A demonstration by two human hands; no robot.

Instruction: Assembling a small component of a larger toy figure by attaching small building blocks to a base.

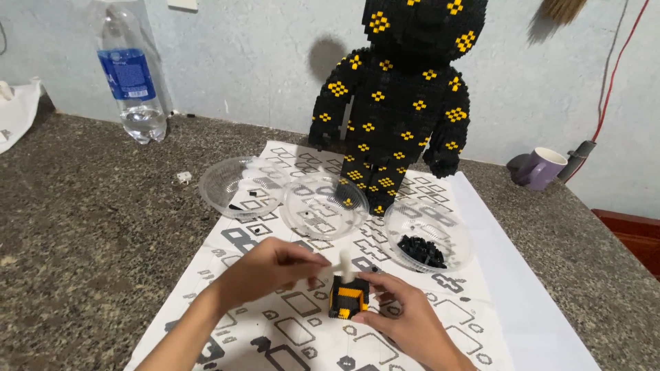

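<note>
Left hand: holds a small white tool over the little block.
Right hand: holds a little black and orange block piece.
Bowls: three clear bowls, one with black bricks in it.
Big figure: black with yellow spots, stands behind the bowls.
Paper sheet: lies under the hands.
Bottle: far left, by the wall.
Mug: purple, far right.

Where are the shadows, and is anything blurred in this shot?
Head view: the block bear figure casts a round shadow on the wall up-left of it; the white tool in the left hand is motion-blurred; the clear bowls show soft glare.
</note>
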